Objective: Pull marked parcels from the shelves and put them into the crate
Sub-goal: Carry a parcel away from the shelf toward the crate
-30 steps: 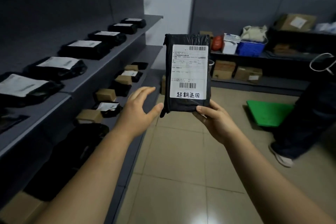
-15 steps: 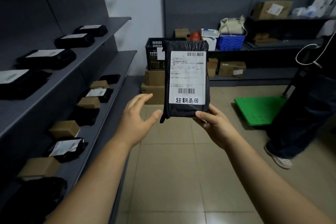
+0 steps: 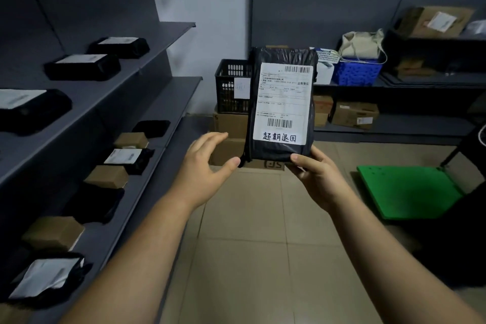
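Item: black parcel [image 3: 282, 102], labelled, upright. We grip its lower edge in our right hand [image 3: 315, 179]; left hand [image 3: 202, 168] relaxed, fingers spread, beside its corner. Behind: black crate [image 3: 231, 92].

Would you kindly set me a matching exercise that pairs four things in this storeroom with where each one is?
Things:
1. black plastic-wrapped parcel with white label
2. black slotted plastic crate
3. blue perforated plastic basket
4. green flat trolley platform

Places:
A. on the tiled floor, at the right
B. on the stacked brown cardboard boxes
C. gripped at its lower edge by the right hand
D. on the dark shelf along the back wall

Pairs: 1-C, 2-B, 3-D, 4-A.
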A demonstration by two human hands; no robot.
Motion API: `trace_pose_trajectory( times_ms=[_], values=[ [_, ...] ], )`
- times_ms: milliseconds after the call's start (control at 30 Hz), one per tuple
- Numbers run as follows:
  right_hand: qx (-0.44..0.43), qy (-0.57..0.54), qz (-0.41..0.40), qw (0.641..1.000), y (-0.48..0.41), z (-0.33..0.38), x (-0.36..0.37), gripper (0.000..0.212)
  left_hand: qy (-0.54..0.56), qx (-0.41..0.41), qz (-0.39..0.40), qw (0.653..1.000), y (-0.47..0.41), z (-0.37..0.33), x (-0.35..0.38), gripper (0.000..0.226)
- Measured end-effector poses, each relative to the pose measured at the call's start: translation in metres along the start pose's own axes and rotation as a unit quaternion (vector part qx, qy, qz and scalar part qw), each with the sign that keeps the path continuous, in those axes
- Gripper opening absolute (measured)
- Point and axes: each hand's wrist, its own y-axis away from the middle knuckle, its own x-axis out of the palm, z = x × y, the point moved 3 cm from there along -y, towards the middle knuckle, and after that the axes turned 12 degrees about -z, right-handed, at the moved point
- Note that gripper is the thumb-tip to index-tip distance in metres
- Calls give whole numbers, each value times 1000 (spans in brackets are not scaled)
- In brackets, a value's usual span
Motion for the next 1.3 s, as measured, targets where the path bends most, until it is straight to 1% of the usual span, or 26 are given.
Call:
trace_pose_trajectory(
  times_ms=[100,200,267,400,500,667,800,900,1067,1167,1300],
  values=[
    [2,13,-13,1000,-62,4,7,50,13,8,5,1000,-62,25,23,52],
    [-7,19,-32,999,-125,15,11,53,20,31,7,999,-132,40,49,52],
    [-16,15,-30,999,-163,22,10,55,27,41,12,999,-173,47,70,52],
    [-18,18,-42,999,-228,33,-1,58,33,45,20,998,-235,61,115,54],
    [-19,14,-53,998,-277,41,-17,61,31,34,25,999,-276,75,153,53],
    [-22,14,-44,999,-368,55,-54,56,24,28,22,999,-342,86,222,53],
    [-12,10,-42,999,-442,68,-72,56,12,20,16,1000,-394,91,262,53],
    [-5,5,-29,1000,-492,71,-73,56,3,9,5,1000,-429,102,283,52],
    [37,-5,-17,999,-564,59,-68,57,-13,-15,7,1000,-475,132,309,54],
    [55,11,-8,998,-607,46,-59,54,-19,-26,2,999,-504,158,323,54],
    [70,20,-19,997,-668,25,-40,51,-22,-42,14,999,-545,206,341,55]
  ],
)
